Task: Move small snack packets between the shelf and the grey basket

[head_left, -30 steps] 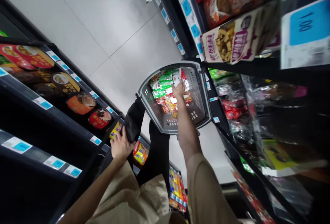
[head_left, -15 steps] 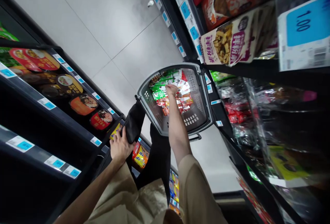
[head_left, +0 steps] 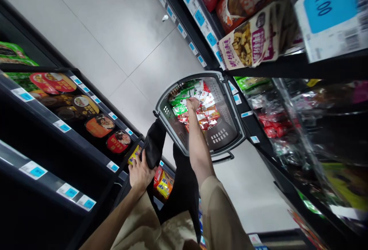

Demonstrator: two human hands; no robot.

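A grey shopping basket (head_left: 230, 127) with slotted walls stands on the floor, its black handle (head_left: 224, 158) folded down on the near side. Inside lie several shiny food packets, green and white ones (head_left: 181, 98) on the left and red and white ones (head_left: 211, 115) lower right. My right hand (head_left: 193, 104) reaches down into the basket, fingers curled at the edge of a green and white packet; the fingertips are partly hidden. My left hand (head_left: 141, 171) rests with spread fingers on my black trouser leg (head_left: 153, 142), holding nothing.
Left, a dark shelf (head_left: 86, 142) bears boxed meals (head_left: 99, 125) and price tags. On the right, another shelf (head_left: 258, 68) holds pouches (head_left: 244, 46) and wrapped goods. Yellow packets (head_left: 165, 185) sit beside my leg. A white scrap (head_left: 165, 18) lies on the tiled floor (head_left: 115, 20).
The view has shifted slightly, so the basket and left shelf appear a little lower and further right. Both hands keep nearly the same places, right in the basket, left on the leg.
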